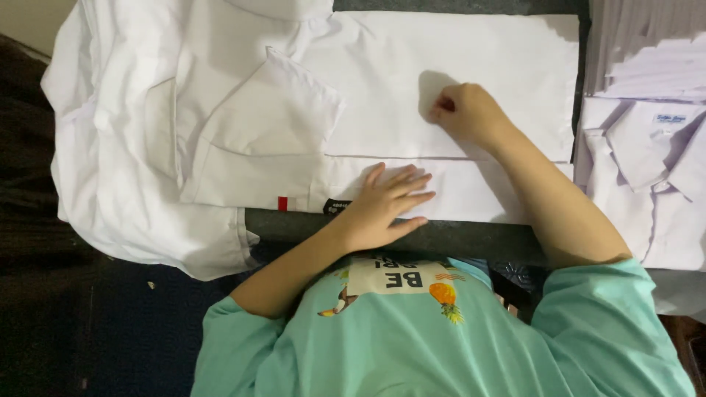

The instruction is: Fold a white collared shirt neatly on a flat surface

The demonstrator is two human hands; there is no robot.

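The white shirt [243, 140] spreads over the table [471, 239]; its collar runs off the far edge of the view and a sleeve hangs past the table's left edge. The left hand [382, 206] lies flat, fingers spread, on the shirt's near hem. The right hand [467, 110] is curled into a fist on the fabric; what it pinches, if anything, is hidden. A small red tag [282, 204] and a black label [337, 207] sit along the near hem. A folded shirt [647, 169] with a pale collar label lies at the right edge, partly cut off

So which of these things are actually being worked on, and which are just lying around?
In hand:
- white shirt, spread on the dark table
- left hand, flat on it
- right hand, fingers curled on it

Lying about:
- folded shirt at right
- white stack above it
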